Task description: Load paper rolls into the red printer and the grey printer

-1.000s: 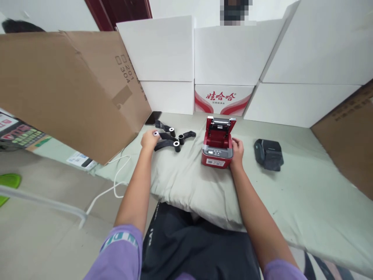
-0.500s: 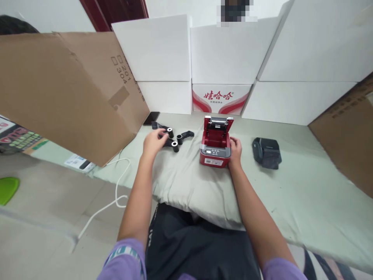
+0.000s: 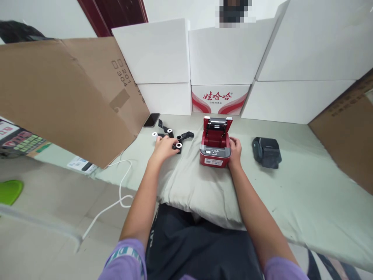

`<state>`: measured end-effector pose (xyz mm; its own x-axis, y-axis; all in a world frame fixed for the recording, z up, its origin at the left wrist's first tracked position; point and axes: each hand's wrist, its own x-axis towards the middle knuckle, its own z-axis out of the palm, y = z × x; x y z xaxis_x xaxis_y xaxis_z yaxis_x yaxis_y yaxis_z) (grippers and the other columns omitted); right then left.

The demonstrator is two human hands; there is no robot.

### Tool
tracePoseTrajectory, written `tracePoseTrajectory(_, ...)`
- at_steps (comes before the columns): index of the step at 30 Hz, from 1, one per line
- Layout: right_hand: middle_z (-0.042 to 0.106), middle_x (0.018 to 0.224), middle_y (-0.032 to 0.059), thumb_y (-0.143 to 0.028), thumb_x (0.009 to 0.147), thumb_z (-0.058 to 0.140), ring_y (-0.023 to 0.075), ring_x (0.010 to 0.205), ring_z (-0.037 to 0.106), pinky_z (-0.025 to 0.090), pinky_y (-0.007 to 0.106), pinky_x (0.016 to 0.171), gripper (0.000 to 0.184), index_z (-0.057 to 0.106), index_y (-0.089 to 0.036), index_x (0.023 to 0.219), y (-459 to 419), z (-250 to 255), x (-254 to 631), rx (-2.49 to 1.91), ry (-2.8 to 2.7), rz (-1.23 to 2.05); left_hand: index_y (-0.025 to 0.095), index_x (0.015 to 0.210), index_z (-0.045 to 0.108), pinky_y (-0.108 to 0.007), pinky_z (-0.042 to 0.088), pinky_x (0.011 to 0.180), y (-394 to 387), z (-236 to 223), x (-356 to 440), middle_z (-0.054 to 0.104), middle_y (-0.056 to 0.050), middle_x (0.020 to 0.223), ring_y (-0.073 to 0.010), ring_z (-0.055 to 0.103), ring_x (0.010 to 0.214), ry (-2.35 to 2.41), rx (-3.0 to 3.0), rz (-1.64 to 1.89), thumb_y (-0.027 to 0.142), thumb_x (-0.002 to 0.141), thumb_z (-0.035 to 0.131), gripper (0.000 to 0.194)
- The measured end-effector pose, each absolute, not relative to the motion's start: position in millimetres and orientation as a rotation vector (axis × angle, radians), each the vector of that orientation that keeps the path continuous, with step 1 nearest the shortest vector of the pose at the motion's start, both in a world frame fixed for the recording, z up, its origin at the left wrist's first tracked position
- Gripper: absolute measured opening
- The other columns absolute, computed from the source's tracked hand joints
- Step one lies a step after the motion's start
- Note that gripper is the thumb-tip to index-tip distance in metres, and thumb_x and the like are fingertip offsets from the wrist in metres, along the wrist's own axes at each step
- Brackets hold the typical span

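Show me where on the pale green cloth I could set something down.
The widest bare cloth lies between the black device and the right cardboard, continuing to the near edge. A narrower patch separates the right hand from that device. It's crowded around the left hand, among black rolls.

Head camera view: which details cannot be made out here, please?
In the head view:
Nearest black roll: partly hidden by the left hand.
Red printer: part of its right side is behind the right hand.
Printer label: print too small to read.
Brown box, far right: cut off by the edge.
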<state>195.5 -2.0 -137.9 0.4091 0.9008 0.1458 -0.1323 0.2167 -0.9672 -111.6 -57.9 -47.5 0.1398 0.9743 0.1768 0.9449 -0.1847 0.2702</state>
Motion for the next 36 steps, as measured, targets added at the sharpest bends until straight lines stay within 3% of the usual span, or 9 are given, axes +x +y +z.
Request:
tracePoseTrajectory(3, 0.066, 0.102, 0.0050, -0.046, 0.076, 0.061, 0.0209, 0.094, 0.061, 0.047, 0.040, 0.093, 0.036, 0.062, -0.019, 0.101, -2, -138, 195, -1.117, -0.870, 0.866, 0.023, 0.092, 0.067, -0.040, 0.042, 0.086, -58, -45, -107, 0.073, -0.004, 0.093, -0.0231, 0.063, 0.083, 1.839, 1.988, 0.822, 0.034, 0.070, 0.075, 0.026)
tracePoseTrajectory(6, 0.066, 0.102, 0.0050, -0.046, 0.077, 0.060, 0.0210, 0.095, 0.061, 0.048, 0.039, 0.093, 0.036, 0.062, -0.020, 0.101, -3, -136, 195, -1.121, -0.878, 0.863, 0.021, 0.095, 0.063, -0.031, 0.047, 0.076, -58, -41, -99, 0.070, -0.003, 0.096, -0.0183, 0.064, 0.081, 1.541, 1.540, 1.269, 0.041, 0.067, 0.078, 0.038)
tracePoseTrajectory(8, 0.066, 0.103, 0.0051, -0.046, 0.078, 0.059, 0.0211, 0.096, 0.061, 0.048, 0.039, 0.093, 0.035, 0.062, -0.020, 0.101, -4, -136, 195, -1.130, -0.885, 0.854, 0.021, 0.093, 0.061, -0.027, 0.047, 0.072, -57, -38, -92, 0.068, -0.001, 0.089, -0.0155, 0.063, 0.079, 1.306, 1.312, 1.377, 0.041, 0.066, 0.080, 0.038)
tracePoseTrajectory(11, 0.066, 0.104, 0.0055, -0.046, 0.078, 0.059, 0.0214, 0.097, 0.061, 0.048, 0.039, 0.093, 0.035, 0.062, -0.020, 0.101, -4, -134, 195, -1.139, -0.885, 0.854, 0.021, 0.090, 0.058, -0.024, 0.046, 0.069, -55, -36, -78, 0.064, 0.003, 0.079, -0.0119, 0.062, 0.071, 1.074, 1.098, 1.358, 0.036, 0.062, 0.084, 0.040)
tracePoseTrajectory(17, 0.066, 0.104, 0.0058, -0.047, 0.077, 0.059, 0.0218, 0.097, 0.061, 0.048, 0.040, 0.093, 0.035, 0.061, -0.020, 0.101, -3, -135, 194, -1.127, -0.885, 0.862, 0.019, 0.087, 0.059, -0.028, 0.048, 0.083, -42, -36, -34, 0.066, 0.002, 0.080, -0.0133, 0.064, 0.080, 0.811, 1.126, 1.317, 0.031, 0.059, 0.087, 0.042)
tracePoseTrajectory(28, 0.066, 0.101, 0.0050, -0.048, 0.077, 0.057, 0.0216, 0.095, 0.061, 0.048, 0.040, 0.092, 0.036, 0.060, -0.021, 0.101, -4, -135, 193, -1.141, -0.899, 0.847, 0.019, 0.081, 0.061, -0.033, 0.047, 0.081, -4, -51, 5, 0.071, -0.002, 0.087, -0.0168, 0.063, 0.079, 1.211, 1.725, 1.041, 0.028, 0.056, 0.084, 0.035)
tracePoseTrajectory(32, 0.066, 0.099, 0.0046, -0.049, 0.079, 0.055, 0.0225, 0.097, 0.060, 0.048, 0.039, 0.090, 0.035, 0.061, -0.022, 0.101, -3, -137, 195, -1.159, -0.936, 0.837, 0.020, 0.081, 0.067, -0.040, 0.046, 0.092, 4, -55, 9, 0.072, -0.003, 0.087, -0.0222, 0.065, 0.087, 1.310, 1.847, 0.965, 0.031, 0.060, 0.082, 0.028)
tracePoseTrajectory(36, 0.066, 0.102, 0.0057, -0.049, 0.078, 0.056, 0.0222, 0.098, 0.060, 0.047, 0.039, 0.093, 0.037, 0.061, -0.021, 0.102, -3, -136, 196, -1.165, -0.924, 0.836, 0.024, 0.085, 0.075, -0.051, 0.038, 0.103, 1, -45, 11, 0.069, -0.006, 0.108, -0.0321, 0.054, 0.112, 1.572, 2.077, 0.809, 0.036, 0.066, 0.079, 0.023)
